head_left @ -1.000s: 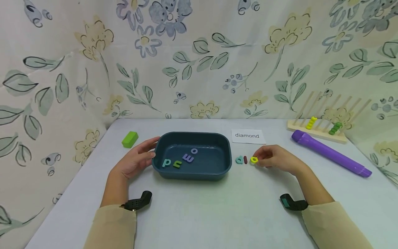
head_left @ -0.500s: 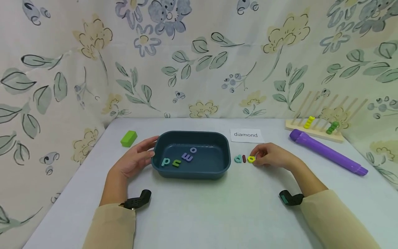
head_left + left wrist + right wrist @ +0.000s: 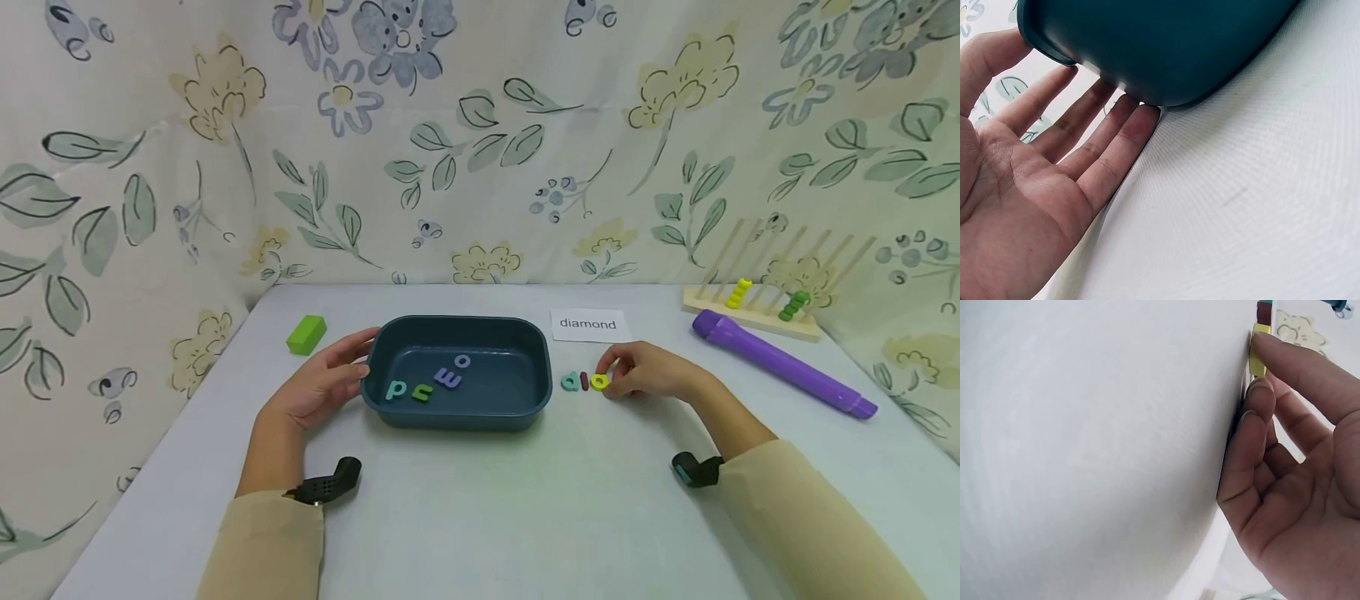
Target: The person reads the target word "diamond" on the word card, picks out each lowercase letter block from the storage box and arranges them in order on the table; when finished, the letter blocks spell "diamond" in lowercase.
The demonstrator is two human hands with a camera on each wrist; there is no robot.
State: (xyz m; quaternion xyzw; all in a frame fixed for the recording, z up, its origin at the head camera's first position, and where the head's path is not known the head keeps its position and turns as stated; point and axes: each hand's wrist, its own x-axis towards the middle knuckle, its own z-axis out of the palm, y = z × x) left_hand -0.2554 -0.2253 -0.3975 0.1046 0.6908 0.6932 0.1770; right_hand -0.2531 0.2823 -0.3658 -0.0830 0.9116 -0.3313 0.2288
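Observation:
My right hand (image 3: 651,371) pinches a small yellow letter (image 3: 598,382), ring-like in shape, between thumb and fingers at the table surface. In the right wrist view, the thumb covers part of this yellow letter (image 3: 1259,362). Just left of it lie a dark red letter "i" (image 3: 584,381) and a teal letter "d" (image 3: 565,383). My left hand (image 3: 318,383) rests against the left side of a dark blue tray (image 3: 457,422). Seen from the left wrist, its straight fingers (image 3: 1110,162) touch the tray wall (image 3: 1147,56), and the thumb meets the rim.
Inside the tray lie a teal "p" (image 3: 395,390), a green "n" (image 3: 422,392), a purple letter (image 3: 447,378) and a purple "o" (image 3: 462,361). Behind the row is a "diamond" card (image 3: 589,325). A green block (image 3: 306,334), purple baton (image 3: 780,362) and pegged bead stand (image 3: 750,312) sit around.
My right hand has slid the yellow letter slightly left, closer to the dark red one. The left hand keeps its place at the tray. The head view has shifted a little.

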